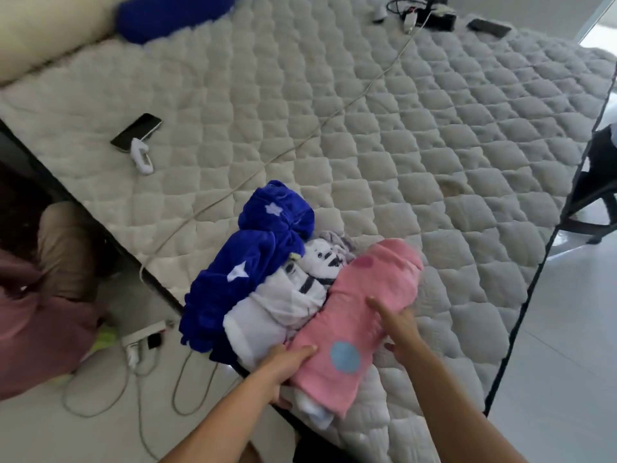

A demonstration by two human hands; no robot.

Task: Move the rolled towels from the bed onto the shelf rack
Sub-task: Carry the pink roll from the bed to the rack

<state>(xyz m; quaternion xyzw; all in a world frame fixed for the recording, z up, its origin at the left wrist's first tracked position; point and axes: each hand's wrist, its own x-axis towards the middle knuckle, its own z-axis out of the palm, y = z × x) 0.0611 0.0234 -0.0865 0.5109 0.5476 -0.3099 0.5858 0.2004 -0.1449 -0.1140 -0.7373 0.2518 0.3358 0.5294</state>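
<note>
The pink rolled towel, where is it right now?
The pink rolled towel lies at the near edge of the bed, low in the head view, right of the white rolled towel, between both hands.

A quilted white bed (400, 135) carries three rolled towels: blue (247, 265), white striped (287, 295) and pink (360, 315). A phone (136, 132), cable (300, 142) and pillow (43, 31) also lie there.
</note>
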